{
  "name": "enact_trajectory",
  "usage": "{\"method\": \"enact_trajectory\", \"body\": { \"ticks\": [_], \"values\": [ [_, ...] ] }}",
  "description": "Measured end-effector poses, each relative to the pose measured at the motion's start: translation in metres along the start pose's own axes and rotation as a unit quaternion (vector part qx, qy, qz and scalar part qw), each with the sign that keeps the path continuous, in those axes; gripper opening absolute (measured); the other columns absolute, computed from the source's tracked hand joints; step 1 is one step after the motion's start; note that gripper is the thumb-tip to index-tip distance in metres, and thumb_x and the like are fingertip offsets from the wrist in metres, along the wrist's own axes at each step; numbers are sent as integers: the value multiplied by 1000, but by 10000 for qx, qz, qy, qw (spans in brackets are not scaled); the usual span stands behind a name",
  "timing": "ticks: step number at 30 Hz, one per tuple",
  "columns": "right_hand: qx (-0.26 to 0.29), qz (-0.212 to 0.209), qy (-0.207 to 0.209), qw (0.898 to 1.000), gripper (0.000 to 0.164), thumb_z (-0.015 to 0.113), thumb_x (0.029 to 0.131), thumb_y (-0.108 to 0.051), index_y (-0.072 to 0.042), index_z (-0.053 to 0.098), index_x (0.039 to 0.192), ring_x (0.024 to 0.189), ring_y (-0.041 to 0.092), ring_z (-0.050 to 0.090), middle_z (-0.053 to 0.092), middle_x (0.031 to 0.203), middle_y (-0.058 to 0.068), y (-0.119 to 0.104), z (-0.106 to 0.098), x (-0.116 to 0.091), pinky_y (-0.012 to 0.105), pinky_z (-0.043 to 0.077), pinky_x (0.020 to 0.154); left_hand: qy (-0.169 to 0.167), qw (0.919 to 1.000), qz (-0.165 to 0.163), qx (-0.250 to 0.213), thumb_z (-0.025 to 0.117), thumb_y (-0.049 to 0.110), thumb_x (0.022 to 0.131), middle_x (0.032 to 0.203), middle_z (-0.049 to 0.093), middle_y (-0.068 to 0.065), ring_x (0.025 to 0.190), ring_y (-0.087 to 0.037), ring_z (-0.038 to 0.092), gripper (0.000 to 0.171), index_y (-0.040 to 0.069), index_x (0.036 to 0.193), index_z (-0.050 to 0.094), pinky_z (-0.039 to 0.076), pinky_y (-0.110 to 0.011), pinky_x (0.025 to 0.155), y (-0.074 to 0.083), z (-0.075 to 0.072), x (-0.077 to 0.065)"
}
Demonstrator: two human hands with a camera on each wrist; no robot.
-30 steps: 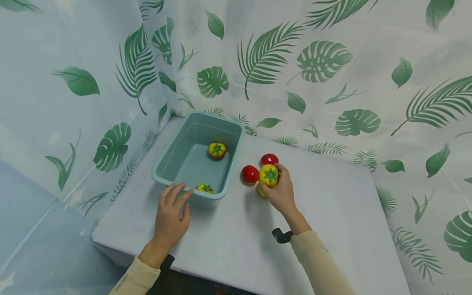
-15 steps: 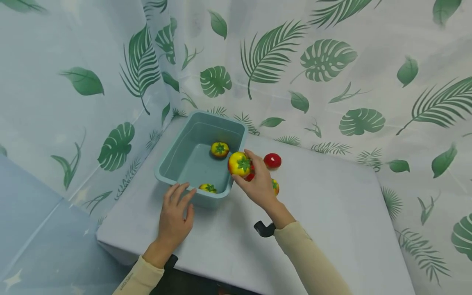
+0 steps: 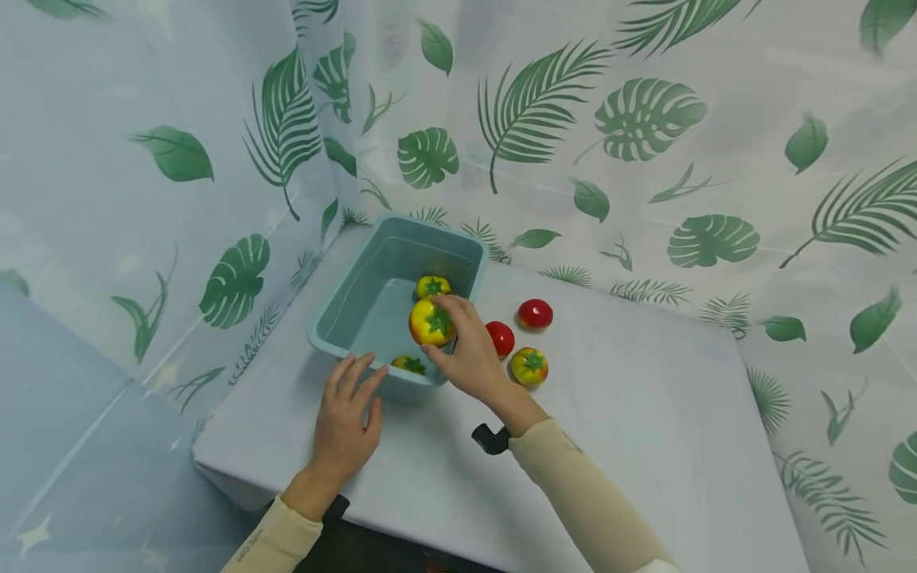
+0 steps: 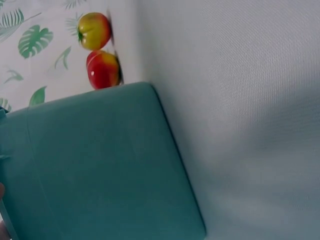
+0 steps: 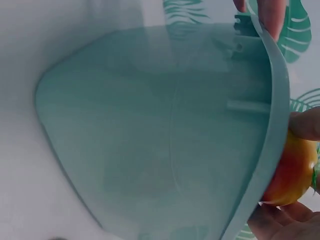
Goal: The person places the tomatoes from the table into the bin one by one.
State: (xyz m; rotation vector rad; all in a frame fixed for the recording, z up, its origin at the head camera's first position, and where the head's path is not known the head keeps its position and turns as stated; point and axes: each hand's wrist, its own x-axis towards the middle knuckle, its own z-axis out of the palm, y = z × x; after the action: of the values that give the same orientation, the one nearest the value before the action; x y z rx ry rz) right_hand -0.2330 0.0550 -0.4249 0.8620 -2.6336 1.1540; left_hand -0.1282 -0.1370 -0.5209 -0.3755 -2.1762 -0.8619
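A yellow-and-red tomato (image 3: pixel 430 322) with a green star-shaped top is pinched between the fingers and thumb of my right hand (image 3: pixel 469 354). It hangs over the right side of a blue-green plastic tub (image 3: pixel 337 351). In the right wrist view the held tomato (image 5: pixel 292 172) shows beyond the tub's rim. My left hand (image 3: pixel 344 430) rests its loosely spread fingertips on the tub's near rim. Inside the tub lie two similar tomatoes, one farther back (image 3: pixel 432 286) and one near the front wall (image 3: pixel 408 364), partly hidden by the rim.
Right of the tub, a yellow-green-topped tomato (image 3: pixel 529 367) and two red ones (image 3: pixel 535 314), (image 3: pixel 501 339) lie on the white-covered table (image 3: pixel 630 446). A leaf-printed curtain (image 3: pixel 544 183) hangs behind and at the left.
My right hand has lifted the tomato from the group on the table and carried it left over the tub. My left hand has stayed at the rim.
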Motion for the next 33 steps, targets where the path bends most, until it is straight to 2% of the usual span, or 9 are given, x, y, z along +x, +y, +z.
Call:
{"method": "enact_trajectory", "body": {
  "ticks": [9,19,27,33],
  "values": [
    [-218,-119,-420,9988,67,78,82,-16,-16,47,142,126,26,50,43,145,11,-6,12,8,42,46,101,6,10000,19,-40,58,4,82,140,52,-16,136,-39,36,47,5,129,62,26,-46,114,-1,0,1],
    [-366,-284,-749,9961,66,75,84,-21,-13,45,142,122,23,53,45,143,7,-11,26,17,40,47,101,23,10000,72,-28,62,0,79,140,52,-16,135,-40,37,49,5,128,63,27,-44,114,-2,1,1],
    [-288,-260,-912,9951,66,74,85,-22,-10,44,143,123,22,53,47,144,6,-17,38,23,37,46,102,-39,10000,48,-60,56,6,85,140,51,-16,134,-41,37,44,5,128,63,26,-42,115,-1,1,2],
    [-49,-449,-1095,9930,66,72,87,-25,-9,42,144,123,20,52,47,145,6,-21,42,23,34,48,98,-108,9999,-8,5,61,1,81,140,51,-16,134,-41,38,44,3,125,64,28,-43,114,0,-2,-1]
  ]
}}
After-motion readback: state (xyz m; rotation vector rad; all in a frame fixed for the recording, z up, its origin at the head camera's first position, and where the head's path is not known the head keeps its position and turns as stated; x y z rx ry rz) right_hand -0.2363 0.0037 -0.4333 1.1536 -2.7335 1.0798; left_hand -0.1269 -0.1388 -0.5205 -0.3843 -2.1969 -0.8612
